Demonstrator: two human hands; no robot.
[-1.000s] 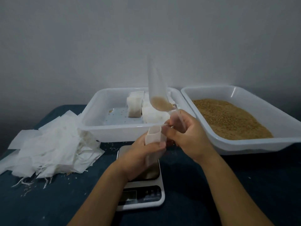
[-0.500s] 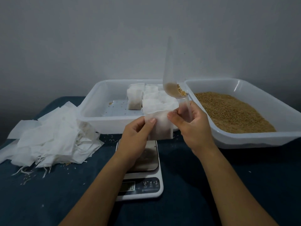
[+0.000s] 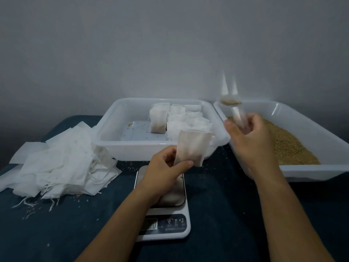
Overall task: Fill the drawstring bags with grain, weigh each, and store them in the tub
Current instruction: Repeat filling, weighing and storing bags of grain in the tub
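My left hand [image 3: 166,170] pinches a white drawstring bag [image 3: 192,146] by its lower left corner, above the scale [image 3: 166,220]. My right hand [image 3: 249,137] grips the handle of a clear plastic scoop [image 3: 231,100], blurred, with a little grain in it, raised over the left rim of the grain tub [image 3: 309,133]. The grain [image 3: 290,148] fills that tub's floor. The storage tub [image 3: 117,129] behind the bag holds several filled white bags [image 3: 181,118].
A heap of flat unfilled bags [image 3: 62,163] with loose strings lies on the dark blue tabletop at the left. Stray grains dot the cloth near the heap and the scale. A grey wall stands behind both tubs.
My right hand has let go of the bag and swung right with the scoop toward the grain tub. My left hand now holds the bag alone, slightly lower.
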